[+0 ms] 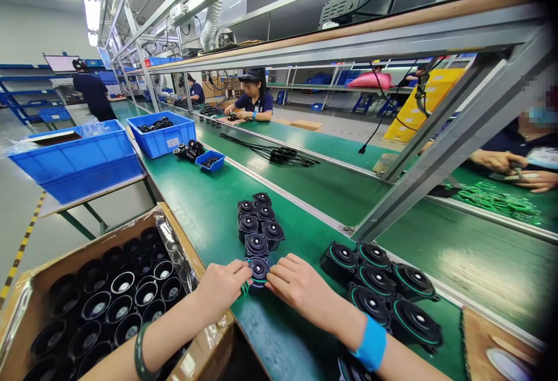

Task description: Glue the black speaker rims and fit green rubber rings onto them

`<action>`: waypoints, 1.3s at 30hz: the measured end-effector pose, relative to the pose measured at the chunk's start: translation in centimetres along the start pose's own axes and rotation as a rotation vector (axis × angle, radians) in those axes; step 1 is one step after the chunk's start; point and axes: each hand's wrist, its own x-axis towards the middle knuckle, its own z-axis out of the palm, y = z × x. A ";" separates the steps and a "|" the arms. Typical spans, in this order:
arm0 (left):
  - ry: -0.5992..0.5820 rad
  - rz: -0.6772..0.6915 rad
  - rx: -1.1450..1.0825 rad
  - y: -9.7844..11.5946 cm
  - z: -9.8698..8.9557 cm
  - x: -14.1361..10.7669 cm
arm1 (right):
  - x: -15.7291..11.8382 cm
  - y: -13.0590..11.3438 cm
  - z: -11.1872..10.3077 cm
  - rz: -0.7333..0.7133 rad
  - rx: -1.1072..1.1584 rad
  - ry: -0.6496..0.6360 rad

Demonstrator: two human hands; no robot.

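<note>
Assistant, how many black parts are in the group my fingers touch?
7 black parts: four in the left column, the nearest between left hand and right hand; three in the right column. None seems hidden.

A green workbench point(183, 186) runs under the left hand point(220, 288) and right hand point(300, 282). Beyond them, a metal frame point(414, 177) carries a shelf point(436, 14). Far left of both, a pale wall point(26, 32) rises behind blue racks point(26, 81); nearer, a yellow-and-black stripe point(23, 247) marks the grey floor point(11, 195). Lit ceiling lamps point(92, 13) shine above.
</note>
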 end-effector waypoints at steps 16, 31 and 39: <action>0.070 0.077 -0.027 -1.2 -0.1 -0.1 | 2.6 1.8 -1.8 0.255 0.325 -0.362; 0.066 -0.036 0.175 2.2 0.4 -0.4 | 0.1 -1.2 0.3 0.140 0.022 -0.051; 0.086 -0.070 0.140 3.2 1.9 -1.1 | 0.2 -1.6 -0.1 0.069 0.034 -0.087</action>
